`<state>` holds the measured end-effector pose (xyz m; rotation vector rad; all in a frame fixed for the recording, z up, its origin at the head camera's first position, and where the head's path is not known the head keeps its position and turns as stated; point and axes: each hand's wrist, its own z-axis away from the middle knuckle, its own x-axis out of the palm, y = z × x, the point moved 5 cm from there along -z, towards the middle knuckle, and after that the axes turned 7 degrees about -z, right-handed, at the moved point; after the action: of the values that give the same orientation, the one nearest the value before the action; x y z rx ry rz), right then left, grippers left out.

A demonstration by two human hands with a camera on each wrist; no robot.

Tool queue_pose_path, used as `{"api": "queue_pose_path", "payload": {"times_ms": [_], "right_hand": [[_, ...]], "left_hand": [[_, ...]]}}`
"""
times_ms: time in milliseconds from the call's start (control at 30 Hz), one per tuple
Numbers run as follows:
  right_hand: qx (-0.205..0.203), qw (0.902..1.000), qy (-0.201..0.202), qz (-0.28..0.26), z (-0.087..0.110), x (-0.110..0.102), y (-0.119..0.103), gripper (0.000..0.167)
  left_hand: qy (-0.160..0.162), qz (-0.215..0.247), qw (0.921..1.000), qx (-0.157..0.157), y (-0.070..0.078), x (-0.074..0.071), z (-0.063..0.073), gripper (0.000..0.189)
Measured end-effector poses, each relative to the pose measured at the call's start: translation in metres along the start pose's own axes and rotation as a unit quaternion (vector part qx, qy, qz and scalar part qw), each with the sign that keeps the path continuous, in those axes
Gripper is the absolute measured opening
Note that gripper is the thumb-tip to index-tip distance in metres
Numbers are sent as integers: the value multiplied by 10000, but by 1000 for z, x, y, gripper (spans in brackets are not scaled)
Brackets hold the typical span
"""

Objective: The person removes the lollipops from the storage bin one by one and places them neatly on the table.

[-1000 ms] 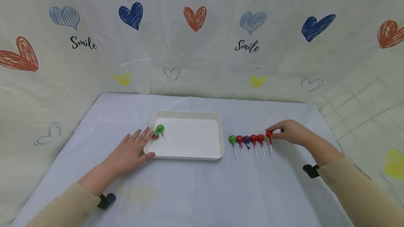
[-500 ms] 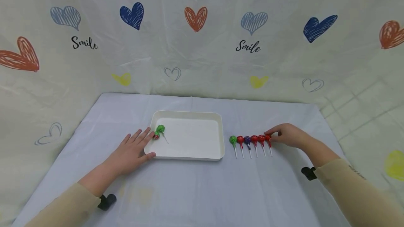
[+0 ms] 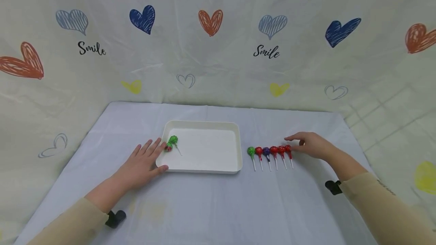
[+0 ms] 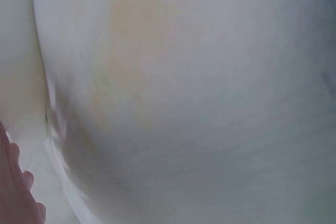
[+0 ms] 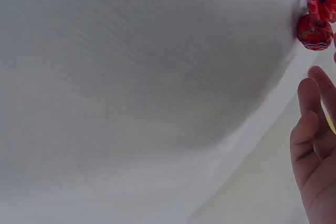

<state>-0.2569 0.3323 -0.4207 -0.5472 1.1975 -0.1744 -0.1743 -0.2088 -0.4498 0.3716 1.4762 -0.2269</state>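
Observation:
My left hand (image 3: 141,165) lies with its fingers spread at the left edge of the white tray (image 3: 204,166), its thumb by the near rim. Two lollipops are in the tray by these fingertips: a green lollipop (image 3: 173,140) and a green-and-red lollipop (image 3: 168,147), partly hidden. Right of the tray, a row of lollipops holds a green one (image 3: 251,151), a purple one (image 3: 267,151) and several red ones, sticks towards me. At the row's right end, my right hand (image 3: 311,144) hovers beside the last red lollipop (image 3: 288,149); the right wrist view shows its fingers apart from a red lollipop head (image 5: 315,32).
A white cloth (image 3: 211,207) covers the table. Behind it hangs a pale backdrop (image 3: 231,75) printed with hearts. Dark wrist devices sit at both cuffs, the left device (image 3: 116,218) and the right device (image 3: 333,187).
The last red lollipop, pinched by my right hand a second ago, has come down leftward to the row's end. The right hand has let it go. My left hand stays put.

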Motion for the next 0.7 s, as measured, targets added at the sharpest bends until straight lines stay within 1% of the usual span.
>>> {"api": "queue_pose_path", "payload": {"times_ms": [100,333,500,700], "right_hand": [[-48,9999,105,-1,2,-4,-3,42],[-65,9996,264,39,2,-9,-10,42],[-104,9992,378,74,2,-13,-15,43],[-133,9993,342,49,-4,-16,-26,45]], "left_hand": [[-39,39,10000,-37,-1,1,0,89],[-109,-13,9998,-194,-7,10,0,87],[-78,54,9997,-230,-7,9,1,87],[-64,65,9996,-270,-6,8,1,87]]}}
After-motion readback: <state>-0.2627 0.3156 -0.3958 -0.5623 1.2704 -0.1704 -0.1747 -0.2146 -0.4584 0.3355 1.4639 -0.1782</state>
